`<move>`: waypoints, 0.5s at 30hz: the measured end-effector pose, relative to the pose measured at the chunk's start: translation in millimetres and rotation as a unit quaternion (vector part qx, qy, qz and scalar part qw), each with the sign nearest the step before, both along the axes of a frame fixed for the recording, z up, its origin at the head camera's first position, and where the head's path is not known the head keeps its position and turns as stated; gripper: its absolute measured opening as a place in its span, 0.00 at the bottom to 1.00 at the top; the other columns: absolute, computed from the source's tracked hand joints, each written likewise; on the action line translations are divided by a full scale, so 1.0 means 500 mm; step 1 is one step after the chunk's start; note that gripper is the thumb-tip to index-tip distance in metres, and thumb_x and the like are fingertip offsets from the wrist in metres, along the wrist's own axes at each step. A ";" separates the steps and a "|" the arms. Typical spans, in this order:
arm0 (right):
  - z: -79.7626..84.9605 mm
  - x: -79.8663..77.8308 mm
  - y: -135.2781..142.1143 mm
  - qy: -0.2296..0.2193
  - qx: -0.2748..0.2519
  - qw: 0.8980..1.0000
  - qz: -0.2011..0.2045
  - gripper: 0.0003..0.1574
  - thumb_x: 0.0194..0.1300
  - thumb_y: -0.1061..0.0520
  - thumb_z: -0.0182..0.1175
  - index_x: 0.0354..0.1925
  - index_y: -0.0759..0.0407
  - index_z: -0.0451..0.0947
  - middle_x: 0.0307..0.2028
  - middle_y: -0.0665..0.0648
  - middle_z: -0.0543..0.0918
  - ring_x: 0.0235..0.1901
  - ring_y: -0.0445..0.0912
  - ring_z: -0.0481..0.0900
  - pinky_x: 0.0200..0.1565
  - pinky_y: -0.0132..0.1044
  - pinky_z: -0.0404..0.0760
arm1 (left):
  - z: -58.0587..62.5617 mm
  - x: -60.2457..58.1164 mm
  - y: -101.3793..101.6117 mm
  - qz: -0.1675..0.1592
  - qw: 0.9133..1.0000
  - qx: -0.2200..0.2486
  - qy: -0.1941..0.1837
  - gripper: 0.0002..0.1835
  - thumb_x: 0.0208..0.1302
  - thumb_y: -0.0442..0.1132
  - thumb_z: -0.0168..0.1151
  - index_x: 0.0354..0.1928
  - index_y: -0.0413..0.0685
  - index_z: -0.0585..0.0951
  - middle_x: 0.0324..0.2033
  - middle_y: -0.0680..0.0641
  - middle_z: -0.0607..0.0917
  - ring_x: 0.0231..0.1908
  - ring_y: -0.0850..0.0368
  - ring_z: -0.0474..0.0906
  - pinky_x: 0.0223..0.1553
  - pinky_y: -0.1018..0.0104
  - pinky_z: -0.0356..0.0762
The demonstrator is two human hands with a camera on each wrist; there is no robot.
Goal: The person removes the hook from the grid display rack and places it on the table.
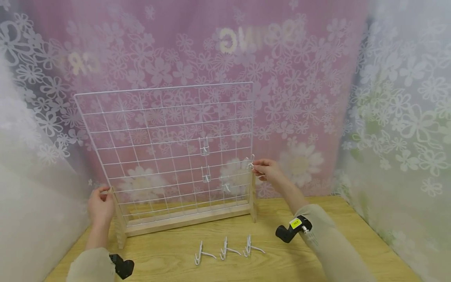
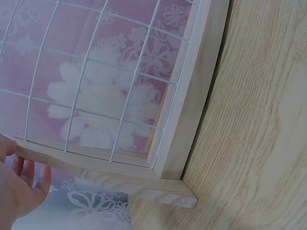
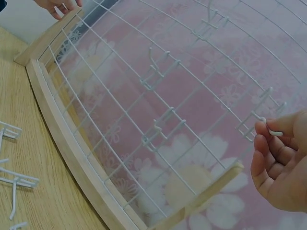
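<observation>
A white wire grid panel (image 1: 169, 129) stands upright in a wooden base (image 1: 190, 220). At its right edge my right hand (image 1: 269, 172) pinches a white wire hook (image 3: 273, 133) by its prong between thumb and forefinger; the hook's back overlaps the grid wires. My left hand (image 1: 101, 207) holds the upper end of the left wooden post (image 2: 43, 155), thumb on one side and curled fingers on the other. Three more hooks hang on the grid: an upper one (image 1: 204, 149), one below it (image 1: 206, 178) and a lower right one (image 1: 226, 187).
Three loose white hooks lie in a row on the wooden table (image 1: 158, 258) before the base: a left one (image 1: 202, 253), a middle one (image 1: 227, 249) and a right one (image 1: 251, 246). A pink flowered curtain (image 1: 303, 117) hangs close behind the rack, with pale curtains at both sides.
</observation>
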State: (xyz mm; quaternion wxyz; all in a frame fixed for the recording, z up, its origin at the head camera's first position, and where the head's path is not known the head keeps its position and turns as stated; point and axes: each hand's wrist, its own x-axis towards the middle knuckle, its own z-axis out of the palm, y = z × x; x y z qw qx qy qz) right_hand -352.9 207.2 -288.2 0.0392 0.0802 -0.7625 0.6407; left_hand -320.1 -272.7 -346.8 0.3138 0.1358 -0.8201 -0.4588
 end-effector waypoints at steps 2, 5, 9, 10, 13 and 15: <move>0.000 0.005 0.010 -0.003 0.002 1.000 0.008 0.18 0.68 0.63 0.50 0.52 0.75 0.67 0.30 0.53 0.79 0.28 0.41 0.74 0.33 0.32 0.74 | 0.001 0.000 0.000 -0.003 1.000 0.003 0.000 0.16 0.66 0.29 0.42 0.55 0.32 0.69 0.39 0.33 0.71 0.38 0.42 0.67 0.32 0.59 0.64; -0.001 0.011 0.024 -0.008 -0.003 1.000 0.021 0.17 0.68 0.63 0.50 0.51 0.75 0.67 0.30 0.53 0.78 0.28 0.40 0.74 0.35 0.32 0.75 | 0.002 0.000 0.000 -0.006 1.000 0.005 -0.002 0.16 0.66 0.29 0.43 0.55 0.31 0.68 0.39 0.33 0.70 0.38 0.42 0.67 0.32 0.59 0.64; -0.006 0.017 0.040 -0.005 -0.004 0.999 0.037 0.19 0.68 0.63 0.51 0.52 0.76 0.66 0.29 0.51 0.78 0.28 0.40 0.74 0.35 0.32 0.75 | 0.003 0.000 0.001 -0.008 1.000 0.009 -0.006 0.16 0.67 0.29 0.43 0.55 0.32 0.68 0.40 0.33 0.70 0.39 0.42 0.66 0.33 0.58 0.65; -0.008 0.020 0.044 -0.002 -0.001 0.999 0.043 0.20 0.68 0.63 0.51 0.53 0.77 0.66 0.29 0.52 0.78 0.29 0.41 0.74 0.35 0.32 0.75 | 0.003 0.000 0.001 -0.009 1.000 0.011 -0.005 0.16 0.67 0.29 0.42 0.55 0.31 0.68 0.40 0.32 0.70 0.39 0.41 0.66 0.34 0.57 0.64; -0.014 0.028 0.057 0.004 0.013 0.998 0.056 0.20 0.68 0.61 0.51 0.52 0.76 0.67 0.32 0.52 0.79 0.31 0.40 0.75 0.35 0.32 0.75 | 0.001 0.000 0.000 -0.009 1.000 0.012 -0.004 0.17 0.67 0.30 0.42 0.55 0.31 0.68 0.40 0.32 0.69 0.40 0.41 0.66 0.34 0.57 0.64; -0.018 0.033 0.065 0.007 0.018 0.998 0.064 0.19 0.68 0.61 0.52 0.51 0.75 0.69 0.33 0.53 0.79 0.31 0.41 0.75 0.35 0.32 0.75 | 0.001 -0.001 0.000 -0.007 1.000 0.011 -0.004 0.17 0.67 0.30 0.42 0.55 0.32 0.68 0.40 0.33 0.69 0.39 0.41 0.66 0.34 0.57 0.64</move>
